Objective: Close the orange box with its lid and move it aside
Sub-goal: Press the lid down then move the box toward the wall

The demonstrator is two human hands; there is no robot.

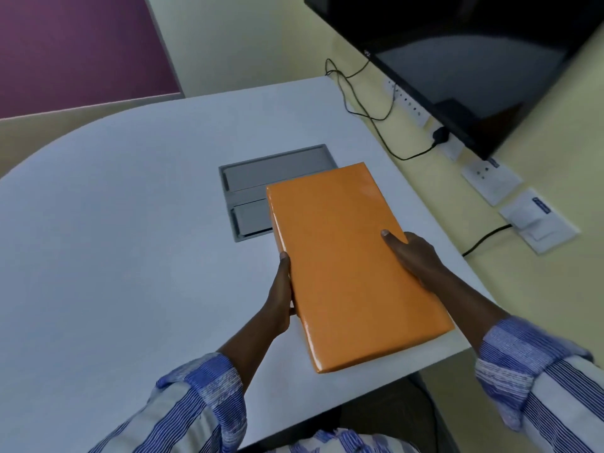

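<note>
Both hands grip the closed orange box (pixel 349 266): left hand (pixel 281 295) on its left edge, right hand (pixel 413 256) on its right, above the table (pixel 130 223). Keep it level; set it down clear of the grey panel (pixel 248 191).

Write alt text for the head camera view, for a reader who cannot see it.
Two hands hold a closed orange box by its long sides, the left hand on the left edge, the right hand on the right with its thumb on top. It partly covers a grey recessed panel in a white table; a dark screen and wall sockets lie beyond.
</note>
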